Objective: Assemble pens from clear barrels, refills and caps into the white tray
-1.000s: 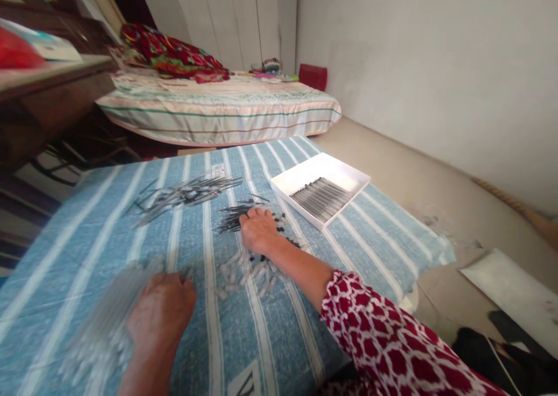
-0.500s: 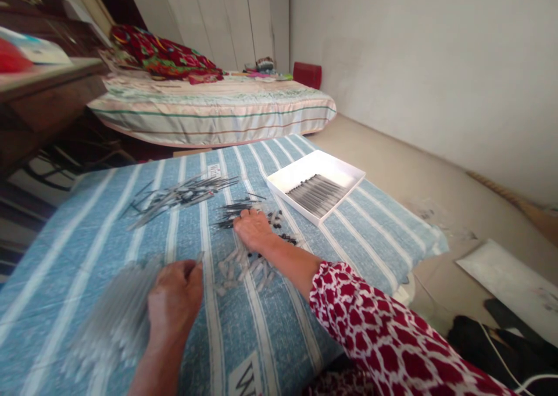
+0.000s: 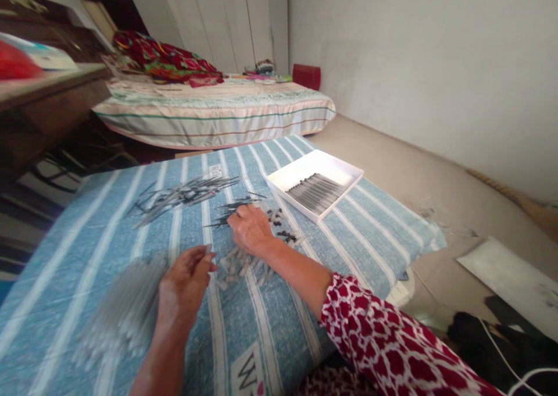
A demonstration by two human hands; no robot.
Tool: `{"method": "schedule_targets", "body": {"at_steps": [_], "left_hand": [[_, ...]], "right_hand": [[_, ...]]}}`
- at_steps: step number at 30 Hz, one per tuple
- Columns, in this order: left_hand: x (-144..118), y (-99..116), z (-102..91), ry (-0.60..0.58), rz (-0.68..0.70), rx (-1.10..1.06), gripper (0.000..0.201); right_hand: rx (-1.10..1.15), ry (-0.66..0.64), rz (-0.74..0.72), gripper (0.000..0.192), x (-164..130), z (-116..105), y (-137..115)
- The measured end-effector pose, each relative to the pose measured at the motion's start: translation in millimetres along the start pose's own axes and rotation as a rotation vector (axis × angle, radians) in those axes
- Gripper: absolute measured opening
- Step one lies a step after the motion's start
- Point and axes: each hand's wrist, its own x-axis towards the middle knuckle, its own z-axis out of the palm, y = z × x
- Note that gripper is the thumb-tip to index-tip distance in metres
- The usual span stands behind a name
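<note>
My left hand is closed in a pinch, with the end of a translucent grey pen barrel showing past its fingertips. Beside it lies a pile of similar pen barrels. My right hand has its fingertips pressed together on a thin black pen refill at the edge of a small heap of dark refills. Short translucent pen caps are scattered below that hand. Small black plugs lie right of its wrist. A white box holds a row of grey pens.
A striped blue cloth covers the table. Another loose pile of dark and grey sticks lies at the back left. Behind stands a bed, with a wooden desk at left and a white cable at lower right.
My left hand has risen and moved right, bringing the barrel's end into clearer view. My right hand has shifted slightly left, and a dark refill now sticks out left of its fingers.
</note>
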Motion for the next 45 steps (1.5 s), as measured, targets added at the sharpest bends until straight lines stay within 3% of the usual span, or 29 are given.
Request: {"method": "schedule_targets", "body": {"at_steps": [6,10,14,18,24,38,45], "left_hand": [[-10,12,1.6,-0.103,-0.078,-0.235,0.052],[-13,16,2.7,-0.125,-0.114,-0.26,0.053],[-14,16,3.7,-0.143,-0.137,-0.31,0.052],[-13,11,4.5,-0.194,-0.121,-0.353,0.046],[-15,14,5.7,-0.215,-0.142,-0.344,0.045],[-16,15,4.1,-0.225,-0.121,-0.334,0.037],[-16,16,0.4,-0.225,-0.122,-0.322,0.039]], "right_hand": [[0.302,0.114,0.041,0.02,-13,-11,-14],[0.839,0.177,0.277,0.009,-14,-13,-17],[1.397,0.123,0.518,0.012,-11,-9,-15],[1.653,0.143,0.627,0.017,-10,-3,-13],[1.8,0.227,0.677,0.026,-14,1,-14],[1.873,0.169,0.731,0.026,-18,4,-22],[1.869,0.214,0.745,0.03,-18,-1,-23]]}}
